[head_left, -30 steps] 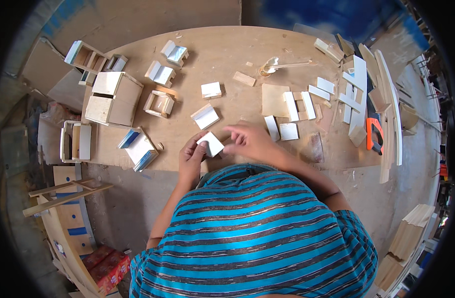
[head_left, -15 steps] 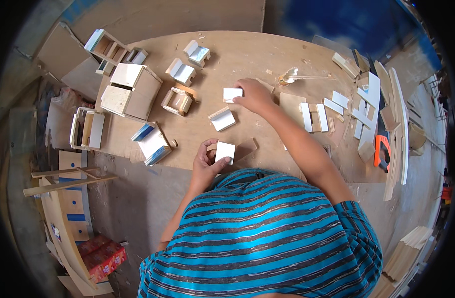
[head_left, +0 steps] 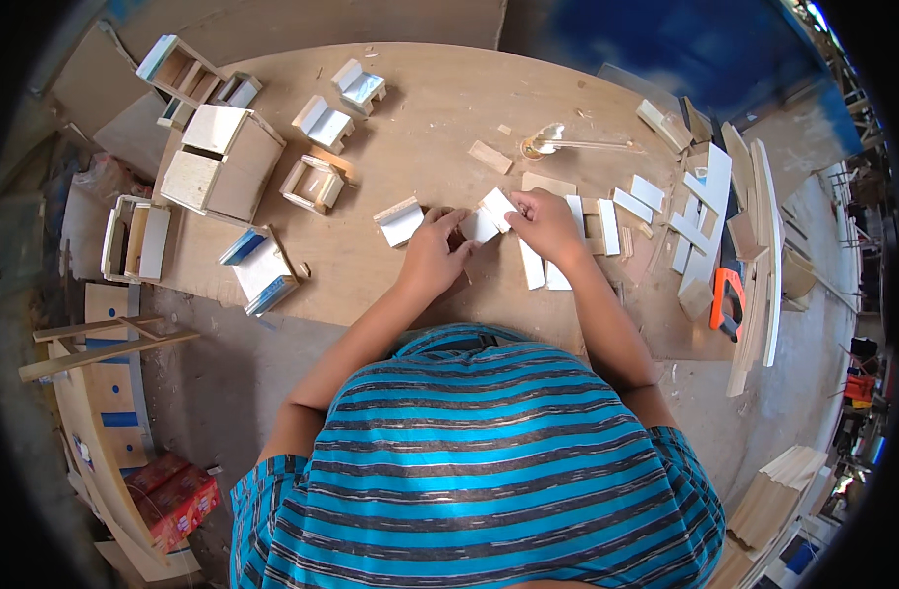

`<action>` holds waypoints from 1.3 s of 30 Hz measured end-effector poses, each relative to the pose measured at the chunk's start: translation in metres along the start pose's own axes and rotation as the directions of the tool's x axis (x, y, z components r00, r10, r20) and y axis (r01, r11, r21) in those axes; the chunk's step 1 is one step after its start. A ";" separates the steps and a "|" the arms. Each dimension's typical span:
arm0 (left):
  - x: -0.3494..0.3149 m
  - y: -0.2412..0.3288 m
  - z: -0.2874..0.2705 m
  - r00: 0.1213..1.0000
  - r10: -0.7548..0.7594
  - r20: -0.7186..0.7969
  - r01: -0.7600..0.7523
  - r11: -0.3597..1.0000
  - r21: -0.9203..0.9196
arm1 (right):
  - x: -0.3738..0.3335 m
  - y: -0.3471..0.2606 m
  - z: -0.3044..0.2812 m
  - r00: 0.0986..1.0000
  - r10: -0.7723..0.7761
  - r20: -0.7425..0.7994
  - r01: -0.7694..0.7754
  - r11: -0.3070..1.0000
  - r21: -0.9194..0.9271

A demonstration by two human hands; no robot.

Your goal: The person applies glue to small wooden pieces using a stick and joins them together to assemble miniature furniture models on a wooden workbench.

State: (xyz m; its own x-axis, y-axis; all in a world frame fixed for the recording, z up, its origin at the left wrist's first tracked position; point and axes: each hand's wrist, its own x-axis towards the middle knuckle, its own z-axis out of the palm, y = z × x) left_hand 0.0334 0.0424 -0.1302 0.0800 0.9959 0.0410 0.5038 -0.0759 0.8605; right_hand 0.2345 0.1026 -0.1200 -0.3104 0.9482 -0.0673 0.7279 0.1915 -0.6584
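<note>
Over the middle of the table, my left hand [head_left: 434, 251] pinches a small white wooden block [head_left: 480, 227] between thumb and fingers. Against its far right edge sits a second white piece [head_left: 497, 203], gripped by the fingertips of my right hand [head_left: 547, 224]. The two pieces meet at an angle; whether they are joined I cannot tell. Just left of my left hand lies a small seat-shaped wooden piece [head_left: 400, 222] with a white face. White strips [head_left: 532, 265] lie below my right hand, and its palm side is hidden.
Small wooden furniture models, including a cabinet [head_left: 235, 162] and a blue-and-white bench [head_left: 259, 270], stand at the left. Farther back sits a small glue container [head_left: 542, 143] with a stick across it. At the right are white slats [head_left: 709, 216] and an orange-handled saw [head_left: 728, 303].
My left hand has moved forward with its white block. My right hand has brought the other white piece nearer and to the right, so the two now meet. The whole view has shifted slightly.
</note>
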 end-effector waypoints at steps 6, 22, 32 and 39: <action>0.002 -0.007 0.010 0.999 0.036 -0.018 -0.034 0.996 0.084 | 0.000 0.003 0.005 0.991 -0.024 -0.130 0.039 0.992 0.117; -0.003 -0.003 0.007 0.995 -0.100 0.001 0.098 0.975 -0.197 | 0.040 -0.020 -0.022 0.890 -0.276 0.364 0.288 0.957 0.020; -0.001 -0.007 0.011 1.000 0.024 -0.007 -0.024 0.999 -0.039 | 0.035 0.018 -0.021 0.836 -0.233 0.496 0.006 0.909 0.417; 0.003 -0.007 0.010 0.994 0.105 -0.025 -0.104 0.993 0.049 | 0.004 -0.003 -0.012 0.931 -0.315 0.184 0.309 0.949 0.058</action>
State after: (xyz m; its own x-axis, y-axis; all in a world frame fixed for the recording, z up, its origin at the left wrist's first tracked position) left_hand 0.0389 0.0459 -0.1412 0.1111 0.9833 0.1439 0.5342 -0.1812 0.8257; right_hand 0.2386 0.1093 -0.1090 -0.6306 0.7761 0.0065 0.5593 0.4603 -0.6894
